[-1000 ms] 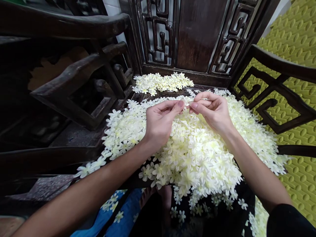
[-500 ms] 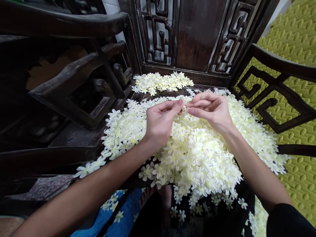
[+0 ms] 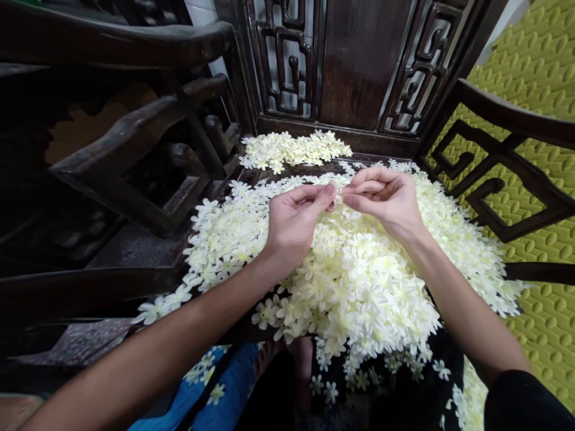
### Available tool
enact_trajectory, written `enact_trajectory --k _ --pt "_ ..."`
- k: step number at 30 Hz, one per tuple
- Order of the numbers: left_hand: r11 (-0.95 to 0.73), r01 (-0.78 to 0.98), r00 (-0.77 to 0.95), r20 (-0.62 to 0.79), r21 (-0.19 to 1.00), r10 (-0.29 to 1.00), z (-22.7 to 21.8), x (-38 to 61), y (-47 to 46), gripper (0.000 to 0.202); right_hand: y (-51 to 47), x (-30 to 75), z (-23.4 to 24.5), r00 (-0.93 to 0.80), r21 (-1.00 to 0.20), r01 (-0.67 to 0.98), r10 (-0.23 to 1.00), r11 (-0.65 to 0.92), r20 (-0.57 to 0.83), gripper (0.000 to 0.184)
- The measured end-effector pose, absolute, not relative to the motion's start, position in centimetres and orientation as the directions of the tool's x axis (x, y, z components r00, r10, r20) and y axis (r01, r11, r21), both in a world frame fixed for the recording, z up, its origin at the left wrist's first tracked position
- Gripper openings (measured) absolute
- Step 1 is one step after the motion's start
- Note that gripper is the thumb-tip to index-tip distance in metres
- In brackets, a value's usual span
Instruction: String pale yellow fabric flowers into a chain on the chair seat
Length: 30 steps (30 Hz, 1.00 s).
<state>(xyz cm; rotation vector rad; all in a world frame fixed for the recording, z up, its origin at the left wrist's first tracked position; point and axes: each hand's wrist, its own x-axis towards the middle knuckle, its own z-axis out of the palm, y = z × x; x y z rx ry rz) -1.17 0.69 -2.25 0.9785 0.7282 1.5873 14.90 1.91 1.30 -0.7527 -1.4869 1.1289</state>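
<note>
My left hand [image 3: 294,221] is closed in a pinch, thumb over fingers, on a small white artificial flower [image 3: 338,193] whose petals poke out past the thumb tip. Close on its right, my right hand [image 3: 389,197] has thumb and fingertips drawn together at the same flower; whatever is between them is too small to make out. Both hands hang over a large heap of loose white and pale yellow artificial flowers [image 3: 359,281], which spreads across the dark wooden seat [image 3: 251,175].
A flatter pile of yellower flowers [image 3: 296,149] lies by the carved wooden backrest [image 3: 359,72]. Dark armrests [image 3: 516,143] flank the seat. Yellow-green patterned padding [image 3: 539,66] is on the right. Flowers also lie on blue material [image 3: 224,389] below, near bare feet [image 3: 300,353].
My right thumb has moved up and in against its fingertips. My left hand has shifted very slightly right; the flower heaps look the same.
</note>
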Motion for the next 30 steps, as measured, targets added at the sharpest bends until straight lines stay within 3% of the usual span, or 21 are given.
enact_trajectory --k 9,15,30 --pt "-0.221 -0.49 -0.06 0.221 0.843 0.973 -2.4 -1.5 1.1 0.016 3.1 16.4 2.2 -0.16 -0.898 -0.272 0.905 0.344 0.395 0.022" --pt "-0.21 -0.498 -0.064 0.206 0.841 0.977 -2.6 -1.5 1.2 0.016 3.0 16.1 2.0 -0.189 -0.919 -0.212 0.909 0.332 0.372 0.017" --pt "-0.217 -0.508 -0.057 0.219 0.834 0.974 -2.5 -1.6 1.2 0.015 2.9 16.0 1.8 -0.24 -0.925 -0.201 0.899 0.323 0.366 0.03"
